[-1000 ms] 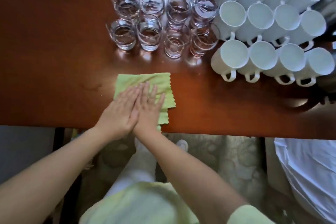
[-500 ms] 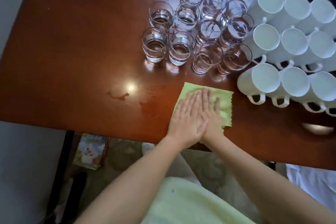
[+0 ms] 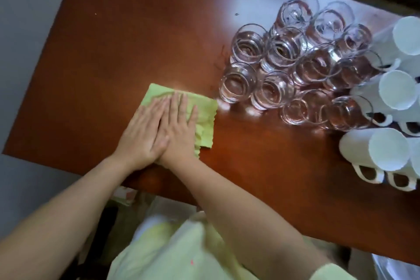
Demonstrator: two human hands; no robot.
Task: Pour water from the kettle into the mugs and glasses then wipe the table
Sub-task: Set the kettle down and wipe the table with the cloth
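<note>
Shift since half a second ago: cloth and both hands now lying further left on the table, well clear of the mugs; glasses now sitting to the right of the cloth instead of behind it.
Table (image 3: 113,29): spreading red-brown and glossy across the view; showing a pale glare patch near the glasses; reaching a bare left end beyond the cloth.
Cloth (image 3: 205,109): lying flat near the front edge, left of the glasses; showing light green with a wavy right hem; sitting just beside the nearest glass without clearly touching it.
Left hand (image 3: 142,130): pressing flat on the cloth with fingers straight and together; overlapping the inner edge of the right hand; gripping nothing.
Right hand (image 3: 179,127): lying flat on the cloth too, fingers extended and slightly spread; pressing down, not curling around anything.
Forearms: running bare from the bottom of the view up to the hands; meeting at the wrists.
Glasses (image 3: 284,70): standing upright in a tight cluster right of the cloth; holding clear water; touching one another.
Mugs (image 3: 396,90): crowding the far right edge, white, handles pointing toward the front; standing just beside the glasses; contents hard to tell from this angle.
</note>
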